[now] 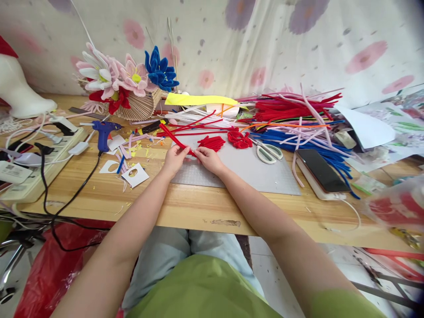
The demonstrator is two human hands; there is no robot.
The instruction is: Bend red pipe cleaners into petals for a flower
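Red stems' (175, 140) pinched ends seemingly hidden

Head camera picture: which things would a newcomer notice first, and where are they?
At the centre, the left hand and right hand pinch a bundle of red fuzzy pipe cleaners over a grey cutting mat. A big heap of red, blue and pink pipe cleaners fills the right rear; a pipe-cleaner flower bouquet stands rear left.

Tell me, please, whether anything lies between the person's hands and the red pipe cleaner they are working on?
Nothing visible does: the left hand and right hand both already pinch the red pipe cleaner above the grey mat.
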